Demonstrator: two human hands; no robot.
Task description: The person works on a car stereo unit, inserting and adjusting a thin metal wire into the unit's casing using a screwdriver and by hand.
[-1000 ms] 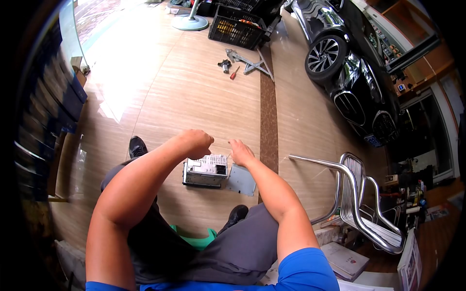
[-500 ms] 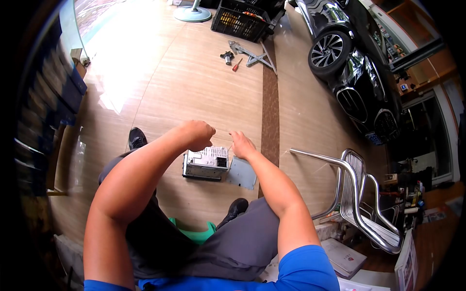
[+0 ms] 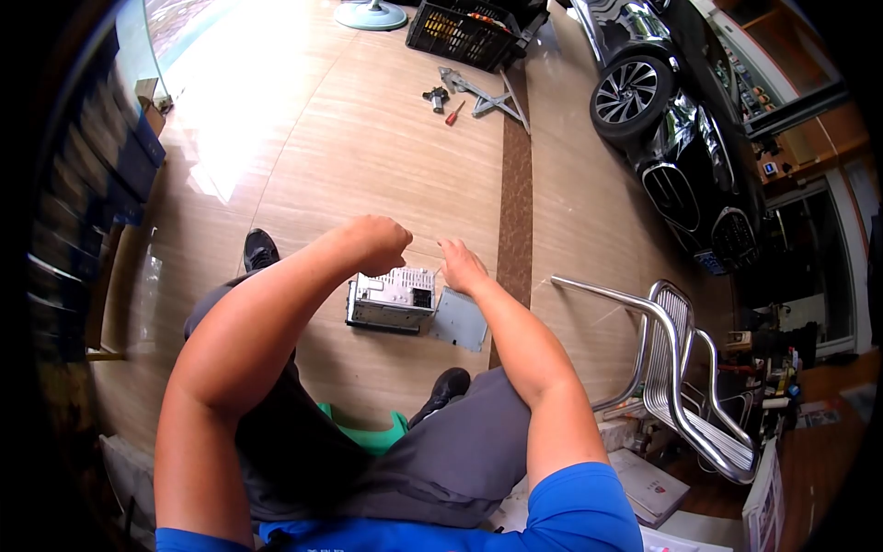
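Observation:
On the floor between my feet sits a boxy metal car stereo (image 3: 394,313), its slotted top and a dark connector socket showing. Over its far edge is my left hand (image 3: 379,243), fingers curled together; whatever they may hold is hidden. My right hand (image 3: 463,267) is just beyond the stereo's right side, with the index finger stretched out and the fingers apart. I see nothing in it. Flat beside the stereo, under my right forearm, lies a grey metal cover plate (image 3: 460,320).
Farther out lie a red-handled screwdriver (image 3: 454,114), a small motor-like part (image 3: 436,98) and a metal window regulator (image 3: 487,99). A black crate (image 3: 460,37) stands behind them. To the right are a black car (image 3: 681,156) and a metal chair (image 3: 681,368). A green stool (image 3: 368,434) is beneath me.
The view has tilted slightly, so the floor objects sit a little differently in it. Both hands stay around the far side of the stereo, with little change in their pose.

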